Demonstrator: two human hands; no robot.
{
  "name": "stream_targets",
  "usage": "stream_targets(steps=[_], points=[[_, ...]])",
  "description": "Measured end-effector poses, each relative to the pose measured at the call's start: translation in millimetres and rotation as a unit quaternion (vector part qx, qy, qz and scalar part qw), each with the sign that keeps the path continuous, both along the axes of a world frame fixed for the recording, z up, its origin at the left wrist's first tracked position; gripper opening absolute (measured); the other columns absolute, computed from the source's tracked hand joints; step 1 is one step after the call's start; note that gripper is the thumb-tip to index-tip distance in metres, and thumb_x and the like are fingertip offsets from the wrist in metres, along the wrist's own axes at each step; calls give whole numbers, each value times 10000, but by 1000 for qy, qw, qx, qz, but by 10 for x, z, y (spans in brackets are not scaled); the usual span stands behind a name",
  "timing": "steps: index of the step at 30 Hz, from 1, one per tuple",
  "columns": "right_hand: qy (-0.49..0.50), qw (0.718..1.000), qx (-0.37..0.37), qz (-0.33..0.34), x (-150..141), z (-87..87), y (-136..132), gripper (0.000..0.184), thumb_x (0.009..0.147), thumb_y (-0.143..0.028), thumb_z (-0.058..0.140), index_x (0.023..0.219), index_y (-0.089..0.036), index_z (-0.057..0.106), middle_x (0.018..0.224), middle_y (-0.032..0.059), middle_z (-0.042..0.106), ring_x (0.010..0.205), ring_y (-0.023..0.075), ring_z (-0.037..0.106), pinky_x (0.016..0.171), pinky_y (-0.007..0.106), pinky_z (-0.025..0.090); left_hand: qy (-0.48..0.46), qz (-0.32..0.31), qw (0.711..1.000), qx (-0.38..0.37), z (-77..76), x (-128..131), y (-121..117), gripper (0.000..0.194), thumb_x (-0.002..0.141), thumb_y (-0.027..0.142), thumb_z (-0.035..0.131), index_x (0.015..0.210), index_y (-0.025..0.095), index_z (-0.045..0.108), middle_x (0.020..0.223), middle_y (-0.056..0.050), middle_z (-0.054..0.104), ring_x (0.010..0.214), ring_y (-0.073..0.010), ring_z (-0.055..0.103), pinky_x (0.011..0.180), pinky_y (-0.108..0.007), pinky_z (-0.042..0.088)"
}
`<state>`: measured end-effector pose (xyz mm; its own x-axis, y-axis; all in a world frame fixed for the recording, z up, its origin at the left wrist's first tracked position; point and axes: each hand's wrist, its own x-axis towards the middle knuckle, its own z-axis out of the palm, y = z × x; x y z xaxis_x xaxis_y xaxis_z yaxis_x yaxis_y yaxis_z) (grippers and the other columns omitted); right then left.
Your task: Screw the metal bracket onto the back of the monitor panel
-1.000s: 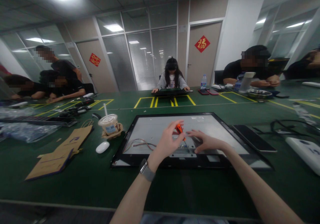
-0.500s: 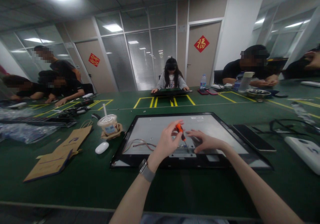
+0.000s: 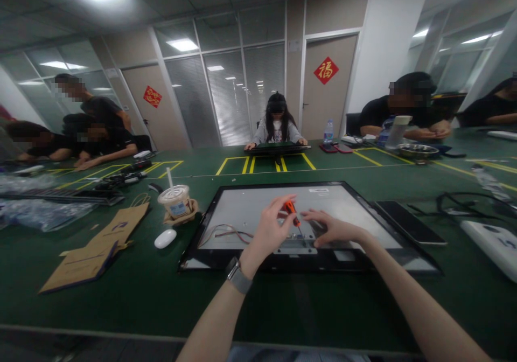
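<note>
Screwdriver (image 3: 295,219) at the bracket: small change at the handle, hands holding station

Change: over the last second the orange handle shows a different mix of orange and black from picture to picture, and its lean has altered slightly. Both hands and the panel (image 3: 242,206) lie almost where they were. Judgement: the driver is probably being rolled between the fingers, so the work remains at one spot. Whether a screw has moved cannot be told at this size.

Position: the screwdriver stands tilted over the near middle of the panel, between the two hands, its shaft running down toward the metal bracket (image 3: 291,251). Tip contact is too small to confirm.

Left hand (image 3: 271,230): pinching the handle between thumb and fingers, wrist bent over the panel, watch (image 3: 240,277) on the wrist.

Right hand (image 3: 333,227): fingers loosely spread, gripping no visible object; thumb low beside the bracket and just beside the shaft. Contact there unclear; possibly a steadying touch.

Surroundings: thin cable (image 3: 226,231) lies on the panel, left of the left hand. Panel lies flat on the green worktop (image 3: 133,308), lidded cup (image 3: 176,203) near its left edge, black flat device (image 3: 410,222) near its right.
</note>
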<state>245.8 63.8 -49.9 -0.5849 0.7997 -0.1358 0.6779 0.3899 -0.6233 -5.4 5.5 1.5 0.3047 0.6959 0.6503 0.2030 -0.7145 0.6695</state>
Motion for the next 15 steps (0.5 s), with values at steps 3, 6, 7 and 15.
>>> stream_targets(steps=[3, 6, 7, 15], points=[[1, 1000, 6, -1, 1, -13, 6, 926, 614, -656, 779, 1434, -321, 510, 1613, 36, 316, 1515, 339, 74, 1215, 522, -53, 9, 5, 1000, 9, 6, -4, 3, 412, 880, 149, 589, 1285, 219, 570, 1114, -74, 659, 940, -170, 677, 808, -315, 618], [6, 1000, 6, -4, -3, -17, 5, 938, 591, -671, 785, 1422, -322, 525, 1610, 36, 324, 1514, 347, 77, 1216, 520, -52, 12, -17, 1000, 11, 26, -17, -10, 456, 883, 105, 524, 1323, 223, 550, 1191, -91, 649, 1049, -192, 659, 851, -330, 609], [6, 1000, 5, -4, -5, -13, 1, 945, 586, -675, 785, 1422, -319, 527, 1610, 38, 325, 1514, 348, 76, 1216, 520, -47, 11, -23, 1000, 6, 30, -22, -11, 463, 886, 97, 506, 1330, 222, 547, 1215, -95, 640, 1074, -196, 651, 855, -327, 607], [-4, 1000, 1, -5, -9, 24, -33, 911, 631, -678, 757, 1439, -343, 500, 1619, 15, 303, 1515, 354, 47, 1216, 536, -29, 14, 7, 1000, 8, 22, -24, 1, 377, 896, 213, 612, 1272, 237, 604, 1015, -32, 612, 870, -139, 642, 788, -274, 610]])
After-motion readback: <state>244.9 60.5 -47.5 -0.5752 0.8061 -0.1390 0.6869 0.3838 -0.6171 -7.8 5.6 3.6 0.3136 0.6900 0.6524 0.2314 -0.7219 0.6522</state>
